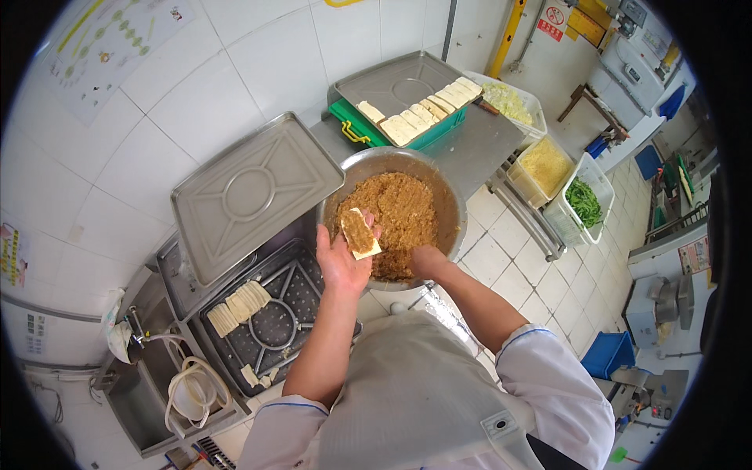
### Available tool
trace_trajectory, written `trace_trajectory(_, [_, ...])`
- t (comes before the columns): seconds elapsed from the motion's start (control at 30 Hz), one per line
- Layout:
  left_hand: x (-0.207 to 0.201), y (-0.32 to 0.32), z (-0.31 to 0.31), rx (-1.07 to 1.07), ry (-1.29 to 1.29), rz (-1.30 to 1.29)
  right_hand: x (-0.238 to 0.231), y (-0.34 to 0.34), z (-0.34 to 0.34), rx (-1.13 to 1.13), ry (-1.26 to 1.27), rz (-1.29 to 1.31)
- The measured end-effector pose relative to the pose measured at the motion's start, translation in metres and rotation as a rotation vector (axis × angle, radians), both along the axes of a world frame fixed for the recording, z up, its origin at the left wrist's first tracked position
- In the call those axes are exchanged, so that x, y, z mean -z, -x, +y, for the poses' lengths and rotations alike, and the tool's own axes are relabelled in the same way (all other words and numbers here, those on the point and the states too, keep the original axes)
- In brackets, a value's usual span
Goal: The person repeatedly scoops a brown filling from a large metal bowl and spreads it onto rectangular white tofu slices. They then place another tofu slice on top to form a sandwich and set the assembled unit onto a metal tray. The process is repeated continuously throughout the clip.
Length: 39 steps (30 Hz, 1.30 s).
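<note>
My left hand (345,262) is palm up over the near left part of a large steel bowl (457,205). On its palm and fingers lies a pale rectangular slice, which looks like tofu (366,253), topped with a layer of brown filling (358,233). The bowl holds a thick mass of the same brown, crumbly filling (395,200). My right hand (427,262) reaches into the bowl's near right side. Its fingers are down at the filling and hidden, so their grip does not show.
Behind the bowl, a metal tray (368,82) on a green crate (342,116) carries pale slices. An upturned-looking metal tray (251,160) leans at the left. More slices (239,308) sit in a dark perforated tray (294,337). Tubs of shredded vegetables (546,168) stand at the right.
</note>
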<state>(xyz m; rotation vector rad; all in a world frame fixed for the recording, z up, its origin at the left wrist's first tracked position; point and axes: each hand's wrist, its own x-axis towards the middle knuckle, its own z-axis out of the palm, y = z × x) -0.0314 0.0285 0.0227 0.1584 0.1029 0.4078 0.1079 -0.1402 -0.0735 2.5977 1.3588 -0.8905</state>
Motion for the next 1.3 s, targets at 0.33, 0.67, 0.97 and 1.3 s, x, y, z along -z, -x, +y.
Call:
trace_trajectory(0.33, [0.000, 0.019, -0.004, -0.070, 0.092, 0.414, 0.086, -0.001, 0.008, 0.016, -0.106, 0.043])
trace_trajectory(0.67, [0.008, 0.008, 0.000, -0.106, -0.035, 0.450, -0.074, 0.003, 0.016, 0.501, -0.870, 0.689])
trace_trajectory(0.97, [-0.011, -0.015, -0.006, -0.058, -0.031, 0.263, -0.127, 0.044, 0.039, -0.099, -1.271, 0.014])
trace_trajectory(1.3, [-0.031, -0.016, -0.007, -0.048, 0.050, 0.230, -0.133, 0.041, 0.021, -0.141, -1.318, -0.111])
